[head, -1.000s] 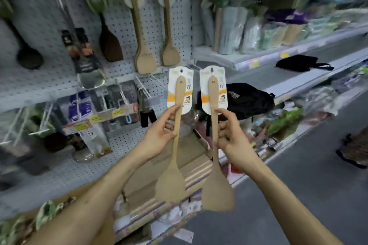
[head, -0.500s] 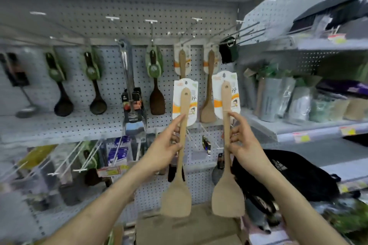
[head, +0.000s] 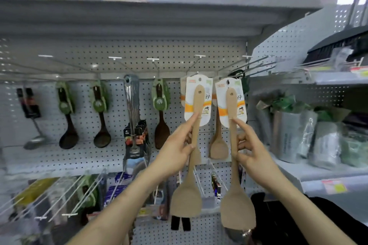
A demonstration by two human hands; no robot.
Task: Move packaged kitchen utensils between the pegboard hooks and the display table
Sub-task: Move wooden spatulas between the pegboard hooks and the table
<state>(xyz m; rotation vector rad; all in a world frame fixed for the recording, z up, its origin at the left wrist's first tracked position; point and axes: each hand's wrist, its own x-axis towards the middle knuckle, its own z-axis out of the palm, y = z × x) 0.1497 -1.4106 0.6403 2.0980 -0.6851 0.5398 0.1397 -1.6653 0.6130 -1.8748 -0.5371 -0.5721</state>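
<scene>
Two wooden spatulas are held upright, blades down, in front of the pegboard [head: 83, 157], one in each hand. At 11 o'clock from the left hand [head: 175, 148], the left spatula [head: 191, 167] has its handle pinched between thumb and curled fingers, with the index finger stretched up along it to touch the white-and-orange backing card. At 1 o'clock from that hand, the right hand [head: 252, 153] grips the right spatula [head: 235, 175] the same way, index finger extended to its card. Both cards' hang holes sit just below the hooks at 12 o'clock. Behind them hangs at least one more wooden spatula [head: 218, 141], though overlap hides any count. At 9 o'clock hang three green-carded dark spoons [head: 102, 113], counted on separate hooks, and one bundle of steel turners [head: 133, 117].
</scene>
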